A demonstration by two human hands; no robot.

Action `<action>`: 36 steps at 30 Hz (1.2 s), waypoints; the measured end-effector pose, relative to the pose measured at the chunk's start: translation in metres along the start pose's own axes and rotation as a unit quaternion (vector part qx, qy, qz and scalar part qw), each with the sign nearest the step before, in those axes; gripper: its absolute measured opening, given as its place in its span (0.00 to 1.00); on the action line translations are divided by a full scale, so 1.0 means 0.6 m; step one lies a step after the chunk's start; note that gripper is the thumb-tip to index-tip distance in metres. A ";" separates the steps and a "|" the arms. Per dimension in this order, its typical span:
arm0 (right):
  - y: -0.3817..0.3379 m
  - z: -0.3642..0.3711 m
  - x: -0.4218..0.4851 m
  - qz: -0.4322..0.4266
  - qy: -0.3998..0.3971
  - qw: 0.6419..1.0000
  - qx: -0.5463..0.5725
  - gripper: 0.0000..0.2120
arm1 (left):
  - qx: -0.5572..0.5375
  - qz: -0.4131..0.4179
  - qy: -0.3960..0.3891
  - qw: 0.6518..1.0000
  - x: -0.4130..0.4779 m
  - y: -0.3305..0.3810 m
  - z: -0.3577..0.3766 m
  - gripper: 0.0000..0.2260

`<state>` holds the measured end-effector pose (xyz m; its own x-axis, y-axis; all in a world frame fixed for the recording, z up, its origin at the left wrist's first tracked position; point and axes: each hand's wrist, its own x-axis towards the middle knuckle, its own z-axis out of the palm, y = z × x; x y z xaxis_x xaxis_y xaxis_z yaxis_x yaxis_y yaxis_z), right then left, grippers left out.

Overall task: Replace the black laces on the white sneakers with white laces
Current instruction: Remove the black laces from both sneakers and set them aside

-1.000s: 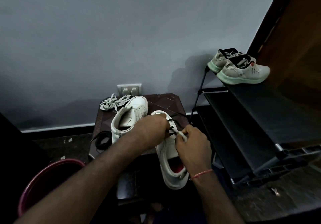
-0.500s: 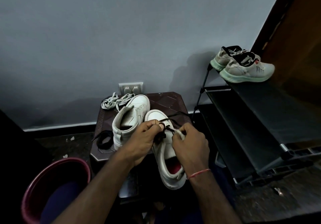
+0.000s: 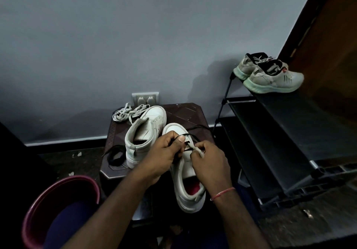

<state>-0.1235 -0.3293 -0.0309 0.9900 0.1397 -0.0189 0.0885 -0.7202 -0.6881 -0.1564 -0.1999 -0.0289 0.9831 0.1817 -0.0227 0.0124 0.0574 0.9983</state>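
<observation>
The near shoe (image 3: 185,183) lies on the bench (image 3: 191,113), under both hands. The left hand (image 3: 166,152) pinches the black lace (image 3: 190,135) over the shoe's front, and the right hand (image 3: 209,160) pinches a white lace tip (image 3: 197,149) just beside it. Farther back stands the other shoe (image 3: 144,131), then the white laces (image 3: 127,112) by the wall.

Head-worn view, forward and down

Grey wall (image 3: 135,36), dark shoe rack (image 3: 280,132).
</observation>
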 end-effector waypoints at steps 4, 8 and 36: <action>0.003 -0.001 -0.001 0.013 -0.015 0.999 0.031 0.11 | 0.005 -0.003 0.004 1.000 -0.003 0.001 0.002 0.12; 0.004 0.003 0.000 0.000 -0.008 0.996 0.084 0.14 | 0.004 -0.004 0.004 1.000 -0.007 0.004 0.001 0.12; 0.001 0.007 -0.002 -0.013 -0.010 0.996 0.088 0.25 | 0.376 0.078 0.126 0.915 -0.004 0.046 -0.031 0.07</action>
<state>-0.1250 -0.3274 -0.0343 0.9853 0.1701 -0.0127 0.0908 -0.5862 -0.8051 -0.1619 -0.1804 -0.0025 0.9117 0.3562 0.2050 0.0913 -0.6619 0.7441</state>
